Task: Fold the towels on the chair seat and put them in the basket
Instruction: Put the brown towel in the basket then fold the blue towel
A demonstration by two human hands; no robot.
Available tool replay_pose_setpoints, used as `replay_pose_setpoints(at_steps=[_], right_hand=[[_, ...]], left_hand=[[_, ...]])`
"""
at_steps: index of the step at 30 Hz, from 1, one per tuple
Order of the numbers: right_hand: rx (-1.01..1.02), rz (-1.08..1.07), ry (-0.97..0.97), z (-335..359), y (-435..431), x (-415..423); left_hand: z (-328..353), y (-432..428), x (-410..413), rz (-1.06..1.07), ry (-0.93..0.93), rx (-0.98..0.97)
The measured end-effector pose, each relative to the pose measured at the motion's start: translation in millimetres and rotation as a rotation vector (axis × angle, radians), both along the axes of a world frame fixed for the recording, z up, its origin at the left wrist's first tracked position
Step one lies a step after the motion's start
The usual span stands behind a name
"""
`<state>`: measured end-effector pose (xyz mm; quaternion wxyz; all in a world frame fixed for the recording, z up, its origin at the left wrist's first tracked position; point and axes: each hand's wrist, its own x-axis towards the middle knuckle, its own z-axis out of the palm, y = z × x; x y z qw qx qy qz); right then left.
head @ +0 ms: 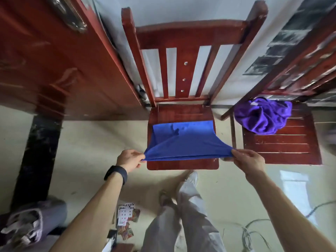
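Note:
A blue towel (183, 140) lies spread across the seat of the red wooden chair (181, 165) in the middle. My left hand (130, 160) pinches its near left corner and my right hand (248, 160) pinches its near right corner, lifting the near edge slightly off the seat. The far edge rests flat on the seat. A crumpled purple towel (262, 116) sits on the seat of a second red chair (283, 148) to the right. A lilac fabric basket (32, 224) stands on the floor at lower left.
A red wooden door (45, 57) fills the left. Playing cards (127, 219) lie scattered on the floor near my legs (181, 215). Loose cables (254, 231) trail on the floor at lower right. A dark pillar (38, 157) stands at left.

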<state>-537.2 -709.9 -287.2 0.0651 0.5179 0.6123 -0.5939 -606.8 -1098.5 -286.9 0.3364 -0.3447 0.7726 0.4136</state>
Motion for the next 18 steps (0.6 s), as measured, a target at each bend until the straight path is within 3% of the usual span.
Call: replay_pose_setpoints(at_steps=[6, 11, 14, 18], right_hand=[[0.033, -0.005, -0.046, 74.6, -14.4, 39.9], [0.071, -0.038, -0.042, 108.4, -24.0, 59.3], [0.040, -0.017, -0.016, 131.1, -22.4, 56.6], [0.046, 0.133, 0.022, 142.7, -25.5, 50.2]], left_hand=[[83.3, -14.1, 29.0, 0.062, 0.028, -0.049], [118.8, -11.7, 42.2, 0.339, 0.016, 0.204], [132.8, -13.1, 41.4, 0.223, 0.021, 0.260], [139.6, -14.3, 37.4, -0.021, 0.062, 0.153]])
